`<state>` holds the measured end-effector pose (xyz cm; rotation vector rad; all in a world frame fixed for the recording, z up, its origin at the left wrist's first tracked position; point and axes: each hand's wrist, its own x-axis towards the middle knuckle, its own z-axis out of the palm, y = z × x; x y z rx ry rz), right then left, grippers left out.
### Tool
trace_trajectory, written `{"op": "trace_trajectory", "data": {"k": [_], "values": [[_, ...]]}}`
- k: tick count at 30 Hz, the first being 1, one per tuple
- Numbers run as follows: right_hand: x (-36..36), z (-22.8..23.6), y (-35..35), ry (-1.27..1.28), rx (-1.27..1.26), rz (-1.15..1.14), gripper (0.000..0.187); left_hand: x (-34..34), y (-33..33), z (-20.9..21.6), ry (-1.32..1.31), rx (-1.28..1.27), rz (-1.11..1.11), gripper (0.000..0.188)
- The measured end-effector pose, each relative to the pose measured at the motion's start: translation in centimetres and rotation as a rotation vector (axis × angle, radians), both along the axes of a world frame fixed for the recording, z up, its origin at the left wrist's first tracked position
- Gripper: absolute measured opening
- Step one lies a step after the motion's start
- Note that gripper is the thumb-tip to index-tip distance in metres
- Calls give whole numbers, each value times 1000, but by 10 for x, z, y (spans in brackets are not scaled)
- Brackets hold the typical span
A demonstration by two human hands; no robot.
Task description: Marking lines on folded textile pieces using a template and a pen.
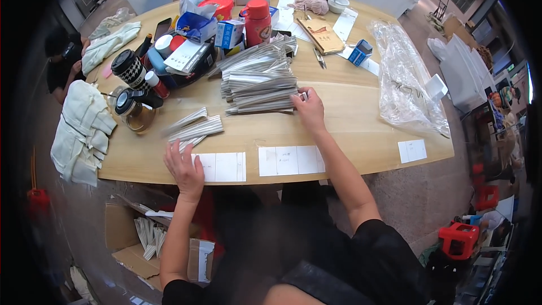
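Observation:
A large pile of thin, pale grey flat strips (259, 76) lies mid-table. My right hand (309, 110) is at the pile's lower right end, fingers curled closed around something small and whitish that I cannot make out. A smaller bunch of the same strips (197, 130) lies to the left, slightly fanned and blurred at its left end. At this bunch's near end is my left hand (185, 170), fingers apart and bent, the fingertips close to or touching the strips. Beneath its thumb side lies a white paper sheet (228, 166) with ruled lines; a second ruled sheet (291, 160) lies beside my right forearm.
A glass jug (134, 114), a patterned cup (131, 70) and a red flask (257, 21) stand around the left and back. Scissors (319, 58), a wooden board (322, 34) and clear plastic bags (403, 79) lie rightward. A cardboard box (127, 229) holding strips stands below; another person sits at left.

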<state>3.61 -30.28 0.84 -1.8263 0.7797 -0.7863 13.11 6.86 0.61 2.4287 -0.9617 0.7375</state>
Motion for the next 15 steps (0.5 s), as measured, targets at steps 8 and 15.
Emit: {"op": "trace_trajectory", "data": {"k": [8, 15], "values": [[-30, -6, 6, -78, -177, -1, 13, -60, -91, 52, 85, -86, -421, 44], [-79, 40, 37, -131, -230, 20, 6, -78, -145, 68, 155, -138, -580, 63]]}}
